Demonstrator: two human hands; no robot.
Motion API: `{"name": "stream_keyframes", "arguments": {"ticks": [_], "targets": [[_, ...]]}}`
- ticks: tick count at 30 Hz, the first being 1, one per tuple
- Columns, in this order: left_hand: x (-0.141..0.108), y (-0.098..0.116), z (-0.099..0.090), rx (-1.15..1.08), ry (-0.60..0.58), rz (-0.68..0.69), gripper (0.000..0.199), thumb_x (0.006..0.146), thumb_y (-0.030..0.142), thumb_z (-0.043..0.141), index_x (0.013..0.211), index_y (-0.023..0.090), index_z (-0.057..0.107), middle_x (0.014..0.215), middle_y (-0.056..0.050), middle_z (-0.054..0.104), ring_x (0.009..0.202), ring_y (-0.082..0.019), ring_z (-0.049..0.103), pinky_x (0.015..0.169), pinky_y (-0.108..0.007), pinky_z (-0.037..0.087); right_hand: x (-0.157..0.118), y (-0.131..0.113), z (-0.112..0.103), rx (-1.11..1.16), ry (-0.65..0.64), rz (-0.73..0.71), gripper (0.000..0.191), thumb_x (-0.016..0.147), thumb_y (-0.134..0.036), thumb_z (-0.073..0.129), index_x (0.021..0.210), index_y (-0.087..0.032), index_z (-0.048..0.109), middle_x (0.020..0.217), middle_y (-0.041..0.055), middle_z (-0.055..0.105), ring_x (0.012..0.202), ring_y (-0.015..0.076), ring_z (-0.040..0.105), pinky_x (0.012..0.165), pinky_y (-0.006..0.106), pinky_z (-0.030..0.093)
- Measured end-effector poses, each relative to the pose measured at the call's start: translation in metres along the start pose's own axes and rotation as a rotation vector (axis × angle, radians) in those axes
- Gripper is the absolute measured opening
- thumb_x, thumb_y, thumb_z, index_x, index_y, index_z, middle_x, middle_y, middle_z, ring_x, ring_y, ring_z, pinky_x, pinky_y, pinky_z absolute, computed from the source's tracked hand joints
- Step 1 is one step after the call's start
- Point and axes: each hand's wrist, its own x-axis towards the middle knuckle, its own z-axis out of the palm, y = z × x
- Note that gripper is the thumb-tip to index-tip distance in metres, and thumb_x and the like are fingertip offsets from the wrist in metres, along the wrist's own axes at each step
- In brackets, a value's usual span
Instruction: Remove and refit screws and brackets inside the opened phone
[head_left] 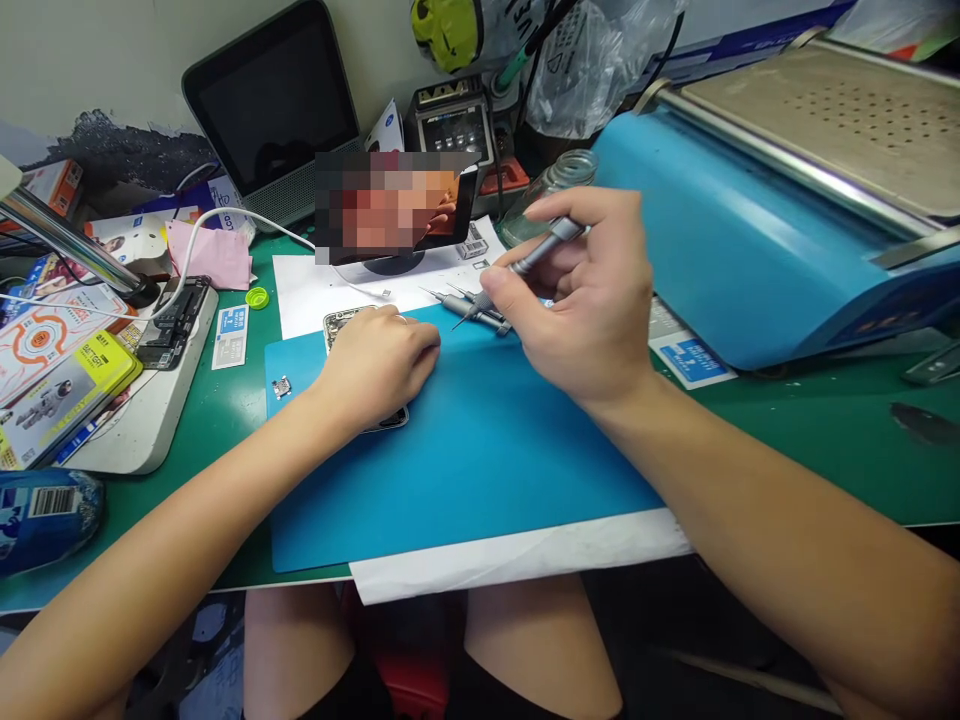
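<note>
An opened phone (351, 316) lies on the blue mat (480, 450), its metal frame and inner parts showing at the top and bottom. My left hand (379, 360) rests over its middle with the fingers curled; the fingertips are hidden. Above the mat, my right hand (585, 300) grips a grey precision screwdriver (534, 252), its thin tip pointing down and left, apart from the phone. Beneath that tip lie more grey screwdrivers (491, 320). A small metal phone part (281, 387) sits near the mat's left edge.
A blue machine (675, 230) with a perforated top stands at right. Behind the mat are a propped phone (457, 210) with its screen lit, a glass jar (566, 175) and a dark display (274, 95). Boxes and a white cable (196, 232) crowd the left.
</note>
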Motion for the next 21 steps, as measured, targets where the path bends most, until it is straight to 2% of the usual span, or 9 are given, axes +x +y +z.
{"name": "stream_keyframes", "arguments": {"ticks": [5,11,16,21], "targets": [[-0.004,-0.005,-0.006,-0.068,0.038,-0.071,0.024,0.097,0.025,0.053,0.096,0.017,0.076,0.087,-0.008,0.076,0.084,-0.027,0.068,0.074,-0.039,0.048,0.000,0.005,0.003,0.020,-0.004,-0.006,0.031,0.090,-0.030,0.071,0.113,-0.033,0.051,0.089,0.0016,0.068,0.082,0.0213,0.072,0.065,0.034,0.060],[0.002,0.002,-0.002,-0.139,0.006,0.029,0.021,0.097,0.023,0.055,0.098,0.019,0.076,0.111,-0.004,0.076,0.098,-0.023,0.069,0.091,-0.037,0.051,-0.001,0.009,0.005,0.043,-0.016,-0.009,0.034,0.088,-0.027,0.073,0.114,-0.033,0.052,0.088,0.0000,0.068,0.078,0.0219,0.073,0.065,0.037,0.060],[0.009,0.009,0.004,-0.115,-0.007,0.040,0.022,0.094,0.018,0.054,0.095,0.017,0.076,0.094,-0.006,0.076,0.088,-0.025,0.066,0.083,-0.038,0.050,-0.003,0.010,0.008,0.067,-0.052,-0.005,0.037,0.087,-0.026,0.073,0.115,-0.032,0.050,0.086,-0.0024,0.069,0.068,0.0198,0.072,0.063,0.037,0.060],[0.010,0.007,0.006,-0.061,-0.005,0.036,0.024,0.095,0.021,0.051,0.094,0.017,0.075,0.091,-0.007,0.075,0.087,-0.026,0.064,0.079,-0.039,0.048,-0.002,0.013,0.009,0.022,-0.023,-0.046,0.040,0.085,-0.024,0.074,0.116,-0.031,0.051,0.086,-0.0036,0.070,0.067,0.0184,0.072,0.061,0.034,0.061]]}}
